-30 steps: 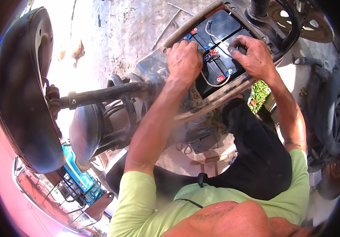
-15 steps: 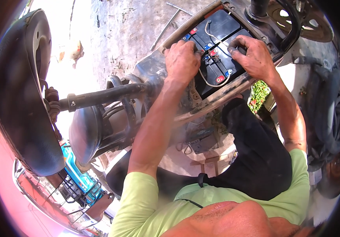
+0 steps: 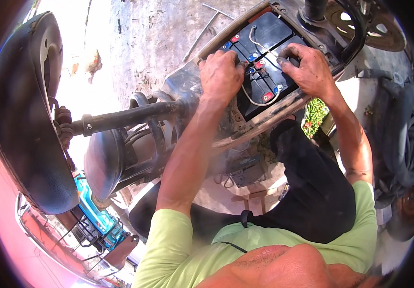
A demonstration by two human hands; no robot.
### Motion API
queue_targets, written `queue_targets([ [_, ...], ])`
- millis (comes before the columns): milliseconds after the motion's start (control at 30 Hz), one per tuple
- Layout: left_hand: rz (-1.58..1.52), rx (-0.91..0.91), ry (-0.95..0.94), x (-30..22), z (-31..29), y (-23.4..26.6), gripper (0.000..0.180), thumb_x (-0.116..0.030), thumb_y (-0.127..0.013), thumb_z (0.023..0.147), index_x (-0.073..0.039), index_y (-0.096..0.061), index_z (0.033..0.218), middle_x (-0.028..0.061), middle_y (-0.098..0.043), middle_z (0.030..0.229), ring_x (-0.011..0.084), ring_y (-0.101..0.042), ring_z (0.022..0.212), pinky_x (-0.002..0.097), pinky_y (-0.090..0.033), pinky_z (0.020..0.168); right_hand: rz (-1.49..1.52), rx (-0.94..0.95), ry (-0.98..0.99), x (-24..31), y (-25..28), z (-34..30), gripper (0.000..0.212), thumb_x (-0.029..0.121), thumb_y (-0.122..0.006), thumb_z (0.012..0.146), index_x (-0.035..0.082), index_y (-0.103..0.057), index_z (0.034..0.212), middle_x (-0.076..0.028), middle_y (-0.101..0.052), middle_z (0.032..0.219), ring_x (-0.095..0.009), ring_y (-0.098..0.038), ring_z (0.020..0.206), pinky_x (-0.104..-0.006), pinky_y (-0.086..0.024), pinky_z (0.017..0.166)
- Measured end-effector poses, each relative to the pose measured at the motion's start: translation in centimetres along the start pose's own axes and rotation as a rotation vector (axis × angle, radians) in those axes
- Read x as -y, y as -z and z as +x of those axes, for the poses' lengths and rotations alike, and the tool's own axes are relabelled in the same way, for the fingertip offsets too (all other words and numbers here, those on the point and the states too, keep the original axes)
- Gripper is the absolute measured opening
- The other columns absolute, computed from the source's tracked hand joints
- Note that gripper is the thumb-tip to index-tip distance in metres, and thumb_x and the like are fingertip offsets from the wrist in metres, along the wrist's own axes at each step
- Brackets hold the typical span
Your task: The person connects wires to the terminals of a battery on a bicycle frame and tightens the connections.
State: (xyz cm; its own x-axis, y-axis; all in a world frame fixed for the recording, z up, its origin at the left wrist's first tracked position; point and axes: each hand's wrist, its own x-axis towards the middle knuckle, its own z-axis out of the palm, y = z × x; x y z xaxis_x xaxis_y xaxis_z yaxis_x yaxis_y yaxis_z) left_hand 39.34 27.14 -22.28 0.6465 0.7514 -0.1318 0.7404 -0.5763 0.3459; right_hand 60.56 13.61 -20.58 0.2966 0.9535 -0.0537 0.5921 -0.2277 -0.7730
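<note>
Hardly any shift since earlier: both hands stay on the black batteries (image 3: 264, 36). Left hand (image 3: 222, 72) fingers curl by red and blue terminal caps; right hand (image 3: 310, 67) fingers pinch the white wire (image 3: 260, 44).

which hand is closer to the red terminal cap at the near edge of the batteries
Left. The left hand sits just left of the red terminal cap by the white wire, while the right hand rests farther off, up and right of it.

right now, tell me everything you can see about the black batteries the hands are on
The black batteries sit packed side by side in an open, grimy compartment of the vehicle frame. The boxy cases look like plastic, with red and blue caps on the terminals. Pale wires loop between them. The left hand rests at their near corner; the right hand presses fingertips on top.
</note>
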Motion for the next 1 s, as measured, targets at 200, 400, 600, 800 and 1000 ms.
queue_targets([
  [200,-0.121,0.038,-0.110,1.7,0.1,-0.4,0.027,-0.024,-0.076,0.088,-0.006,-0.076,0.108,0.0202,-0.073,0.109,0.0427,-0.067,0.110,0.0519,-0.051,0.099,0.012,0.005,-0.001,0.3,0.0,0.1,0.025,0.023,-0.073,0.095,0.000,-0.074,0.103,-0.015,-0.076,0.093,-0.028,-0.073,0.087,-0.0381,-0.056,0.083],
  [400,0.031,0.083,0.009,0.5,0.3,-0.2,0.029,-0.020,-0.074,0.087,-0.008,-0.074,0.113,0.0160,-0.071,0.111,0.0369,-0.066,0.114,0.0526,-0.049,0.098,0.003,-0.012,0.005,0.1,0.0,0.0,0.024,0.023,-0.073,0.095,0.000,-0.074,0.103,-0.015,-0.076,0.093,-0.028,-0.073,0.087,-0.0381,-0.056,0.084],
  [600,-0.153,0.044,-0.126,2.5,0.5,-1.0,0.028,-0.024,-0.074,0.088,-0.009,-0.075,0.111,0.0159,-0.073,0.108,0.0376,-0.066,0.113,0.0534,-0.049,0.098,0.001,-0.006,0.009,0.4,-0.1,0.2,0.024,0.022,-0.073,0.095,0.000,-0.074,0.104,-0.014,-0.076,0.094,-0.028,-0.073,0.086,-0.0378,-0.056,0.083],
  [800,0.021,0.044,0.016,0.0,0.2,0.5,0.029,-0.023,-0.074,0.089,-0.006,-0.078,0.112,0.0214,-0.075,0.112,0.0423,-0.069,0.112,0.0500,-0.053,0.101,0.010,-0.002,-0.005,0.2,0.0,0.0,0.024,0.023,-0.073,0.096,0.000,-0.074,0.104,-0.014,-0.076,0.094,-0.028,-0.074,0.086,-0.0377,-0.056,0.083],
  [1000,-0.087,0.067,-0.071,1.5,0.3,0.0,0.030,-0.024,-0.075,0.088,-0.005,-0.077,0.111,0.0219,-0.075,0.114,0.0428,-0.069,0.113,0.0508,-0.053,0.101,-0.015,-0.002,0.001,0.2,0.0,0.1,0.024,0.023,-0.073,0.095,0.001,-0.074,0.104,-0.014,-0.077,0.095,-0.029,-0.074,0.088,-0.0388,-0.057,0.083],
])
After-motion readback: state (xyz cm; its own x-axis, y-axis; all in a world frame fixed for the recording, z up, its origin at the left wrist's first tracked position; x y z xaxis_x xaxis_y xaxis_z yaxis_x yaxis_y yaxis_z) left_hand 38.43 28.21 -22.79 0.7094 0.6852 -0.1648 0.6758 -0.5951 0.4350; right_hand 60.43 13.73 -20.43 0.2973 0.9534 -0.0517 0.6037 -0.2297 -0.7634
